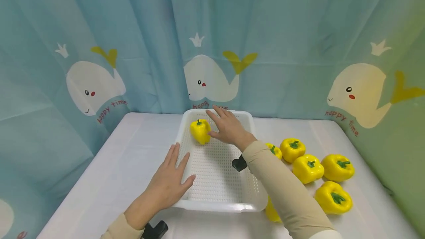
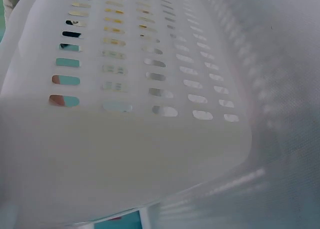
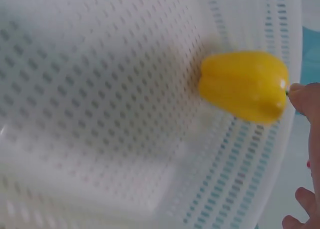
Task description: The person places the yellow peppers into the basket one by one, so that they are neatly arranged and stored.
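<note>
A white perforated plastic basket (image 1: 216, 206) sits on the table, its slotted side wall (image 2: 125, 149) filling the left wrist view. One yellow bell pepper (image 1: 200, 132) with a green stem stands inside, toward the far left corner. Above the far part of the basket is my right hand (image 1: 230, 130), fingers spread, thumb close beside the pepper. In the right wrist view, that thumb (image 3: 302, 99) shows by the pepper's stem end, and the hand grips nothing. My left hand (image 1: 166, 183) lies at the basket's left rim with its fingers extended, holding nothing.
Several more yellow bell peppers (image 1: 308, 169) lie on the white table (image 1: 132, 150) right of the basket, some partly hidden behind the right sleeve (image 1: 282, 187). A blue-green curtain (image 1: 282, 28) with whale prints hangs behind the table and along both sides.
</note>
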{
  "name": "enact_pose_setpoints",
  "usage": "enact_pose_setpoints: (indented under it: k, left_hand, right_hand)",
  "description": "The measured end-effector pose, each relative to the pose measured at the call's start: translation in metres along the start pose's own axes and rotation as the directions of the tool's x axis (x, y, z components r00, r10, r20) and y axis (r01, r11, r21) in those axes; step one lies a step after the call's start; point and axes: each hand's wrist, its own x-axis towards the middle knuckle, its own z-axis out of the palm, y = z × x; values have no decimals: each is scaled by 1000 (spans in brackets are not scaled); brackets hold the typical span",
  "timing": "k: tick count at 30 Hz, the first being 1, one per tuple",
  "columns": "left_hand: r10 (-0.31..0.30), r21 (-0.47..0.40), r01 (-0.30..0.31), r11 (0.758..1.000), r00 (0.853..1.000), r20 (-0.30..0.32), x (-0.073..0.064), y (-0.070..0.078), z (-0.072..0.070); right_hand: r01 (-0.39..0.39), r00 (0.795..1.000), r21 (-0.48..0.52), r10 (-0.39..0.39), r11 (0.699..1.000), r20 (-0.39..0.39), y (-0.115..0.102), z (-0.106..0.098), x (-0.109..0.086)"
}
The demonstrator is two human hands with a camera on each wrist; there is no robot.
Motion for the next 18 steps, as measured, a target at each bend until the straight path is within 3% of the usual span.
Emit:
enact_pose_setpoints:
  k: [7,18]
  left_hand:
    - [8,-11,-8,1000,1000,-26,0,1,0]
    - [6,-29,-7,1000,1000,-24,-1,2,-3]
  right_hand:
    - [-32,999,39,32,999,-6,17,-13,-16]
    - [-15,995,118,26,993,-95,47,-33,-52]
